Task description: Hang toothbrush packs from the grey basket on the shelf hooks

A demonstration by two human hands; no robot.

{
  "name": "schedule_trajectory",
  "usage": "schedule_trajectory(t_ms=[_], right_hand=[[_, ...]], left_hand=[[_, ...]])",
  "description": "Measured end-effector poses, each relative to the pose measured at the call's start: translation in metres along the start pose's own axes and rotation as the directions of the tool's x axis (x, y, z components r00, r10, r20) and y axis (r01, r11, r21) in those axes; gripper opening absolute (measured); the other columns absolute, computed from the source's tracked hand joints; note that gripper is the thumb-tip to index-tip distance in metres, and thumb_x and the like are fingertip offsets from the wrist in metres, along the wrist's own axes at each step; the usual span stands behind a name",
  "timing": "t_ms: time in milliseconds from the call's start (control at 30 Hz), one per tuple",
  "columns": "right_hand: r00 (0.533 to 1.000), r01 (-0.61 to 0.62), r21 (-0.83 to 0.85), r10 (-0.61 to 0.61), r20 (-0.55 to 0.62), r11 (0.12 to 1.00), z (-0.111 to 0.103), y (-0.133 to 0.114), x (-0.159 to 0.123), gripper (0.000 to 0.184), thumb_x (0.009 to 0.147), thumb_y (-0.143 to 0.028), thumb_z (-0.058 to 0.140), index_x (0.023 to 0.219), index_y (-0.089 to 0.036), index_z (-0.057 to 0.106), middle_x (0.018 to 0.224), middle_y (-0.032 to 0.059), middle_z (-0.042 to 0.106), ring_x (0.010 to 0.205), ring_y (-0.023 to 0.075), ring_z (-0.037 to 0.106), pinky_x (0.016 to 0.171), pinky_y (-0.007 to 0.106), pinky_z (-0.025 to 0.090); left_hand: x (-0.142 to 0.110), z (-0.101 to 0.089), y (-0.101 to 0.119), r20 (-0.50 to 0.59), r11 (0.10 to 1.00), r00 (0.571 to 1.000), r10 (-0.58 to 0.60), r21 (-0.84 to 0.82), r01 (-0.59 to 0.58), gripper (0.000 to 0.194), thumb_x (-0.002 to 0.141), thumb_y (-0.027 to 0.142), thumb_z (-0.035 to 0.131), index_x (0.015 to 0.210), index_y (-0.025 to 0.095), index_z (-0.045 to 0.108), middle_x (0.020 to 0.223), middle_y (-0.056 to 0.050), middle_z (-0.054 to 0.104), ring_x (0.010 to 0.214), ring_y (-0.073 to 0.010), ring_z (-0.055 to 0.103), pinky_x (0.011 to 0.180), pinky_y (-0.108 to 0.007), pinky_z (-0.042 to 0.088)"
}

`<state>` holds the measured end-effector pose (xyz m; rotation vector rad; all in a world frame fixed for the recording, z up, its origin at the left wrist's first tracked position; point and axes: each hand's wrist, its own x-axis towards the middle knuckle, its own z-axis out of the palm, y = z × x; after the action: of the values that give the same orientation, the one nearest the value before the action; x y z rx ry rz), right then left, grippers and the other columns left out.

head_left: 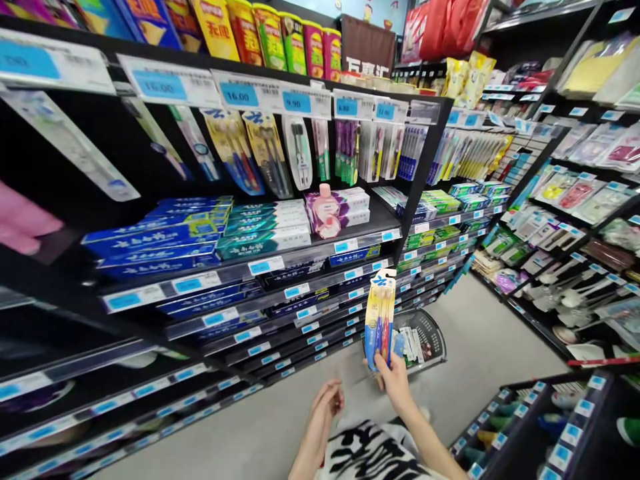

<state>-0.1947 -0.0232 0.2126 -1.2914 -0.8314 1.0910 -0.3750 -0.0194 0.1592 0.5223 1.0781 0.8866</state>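
Observation:
My right hand grips the bottom of a yellow and blue toothbrush pack and holds it upright in front of the lower shelves. My left hand hangs just left of it with fingers curled loosely and nothing visible in them. More toothbrush packs hang on pegs under the top shelf. Beyond the held pack a black shopping basket with several small items sits on the floor.
Shelves of toothpaste boxes with blue price tags run along the left. A pink bottle stands among the boxes. Another rack of hanging goods lines the right, a low shelf is at bottom right, and grey floor lies between.

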Motion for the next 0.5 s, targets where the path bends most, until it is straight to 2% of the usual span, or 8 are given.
schedule_trajectory(t_ms=[100,233,400,500], right_hand=[[1.0,0.008,-0.032,-0.007,0.03,0.999,-0.002,0.003,-0.001,0.044,0.085,-0.06,0.069,0.088,-0.016,0.069,0.076,0.0076,0.074,0.039,0.0061,0.032,0.039,0.022,0.023],[0.996,0.012,-0.046,-0.008,0.094,0.999,0.001,-0.002,-0.001,0.044,0.084,-0.059,0.069,0.093,-0.016,0.072,0.077,0.0073,0.073,0.045,0.0108,0.042,0.045,0.025,0.035],[0.979,0.031,-0.072,-0.016,0.202,0.997,0.003,-0.013,-0.008,0.04,0.085,-0.057,0.069,0.091,-0.018,0.075,0.074,0.0057,0.071,0.056,0.0156,0.051,0.058,0.029,0.046],[0.97,0.03,-0.1,-0.004,0.243,0.995,0.003,-0.019,-0.015,0.038,0.083,-0.056,0.071,0.086,-0.018,0.076,0.071,0.0045,0.069,0.06,0.0168,0.053,0.064,0.03,0.048]], left_hand=[[0.003,0.003,0.008,0.018,0.999,0.999,0.028,-0.031,-0.028,0.048,0.065,0.055,0.081,0.092,0.019,0.064,0.066,0.001,0.061,0.06,-0.0129,0.054,0.061,-0.025,0.038],[0.008,0.007,0.016,0.009,0.998,0.999,0.048,-0.033,-0.048,0.044,0.067,0.053,0.079,0.091,0.019,0.064,0.065,0.002,0.06,0.059,-0.0125,0.053,0.06,-0.024,0.036],[0.007,0.018,0.015,0.064,0.996,0.995,0.076,-0.047,-0.073,0.04,0.074,0.051,0.076,0.094,0.018,0.065,0.065,0.002,0.06,0.06,-0.0125,0.054,0.06,-0.025,0.037],[0.001,0.027,0.012,0.053,0.988,0.987,0.149,-0.053,-0.146,0.042,0.078,0.05,0.075,0.106,0.02,0.065,0.082,-0.002,0.069,0.073,-0.0166,0.061,0.064,-0.027,0.041]])
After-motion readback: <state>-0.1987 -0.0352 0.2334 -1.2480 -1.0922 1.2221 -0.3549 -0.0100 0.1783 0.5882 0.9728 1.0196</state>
